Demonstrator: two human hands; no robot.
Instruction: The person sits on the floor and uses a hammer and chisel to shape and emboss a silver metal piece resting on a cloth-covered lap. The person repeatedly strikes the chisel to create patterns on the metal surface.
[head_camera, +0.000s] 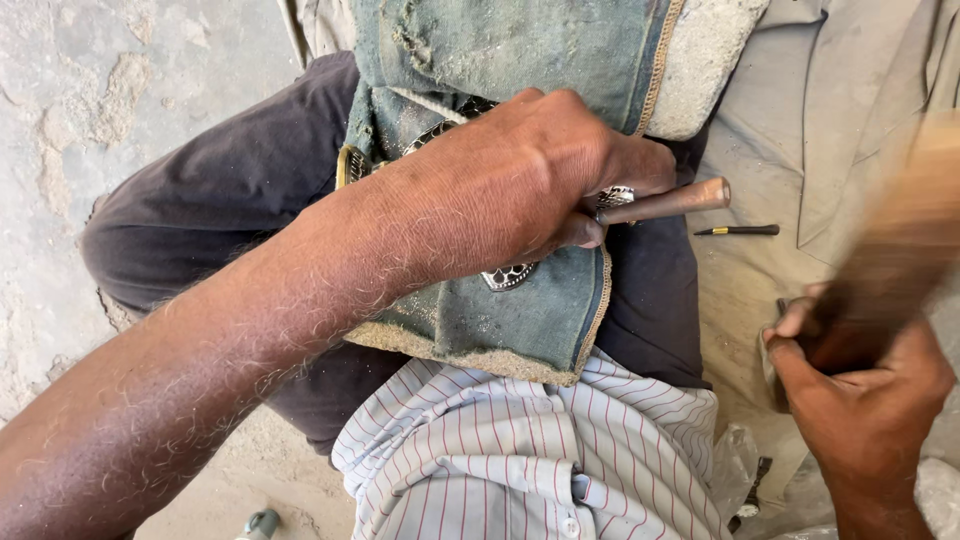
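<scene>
- Head view: a small silver ornament (510, 275) with pierced scalloped edges lies on a worn denim pad (520, 320) spread over the person's lap; most of the ornament is hidden under the left hand.
- The left hand (520, 180) is closed around a metal punch (665, 203), fingers and thumb pinching its shaft just above the ornament. The punch's long axis runs nearly level, its flat butt end pointing away from the ornament toward the person's right.
- The right hand (870, 400) is wrapped tight around the handle of a wooden mallet (900, 260) (blurred, so its head cannot be made out clearly). It sits to the right of the ornament and lower in frame, well apart from the punch's butt, with nothing between them.
- The left hand is the nearer one to the ornament; the right is off the pad altogether.
- Further right of the ornament, a thin dark pencil-like tool (738, 230) lies on beige cloth (830, 120).
- Below the ornament, past the pad's edge, is a striped shirt (520, 460); to its left, dark trousers (220, 190) and bare concrete floor (90, 100).
</scene>
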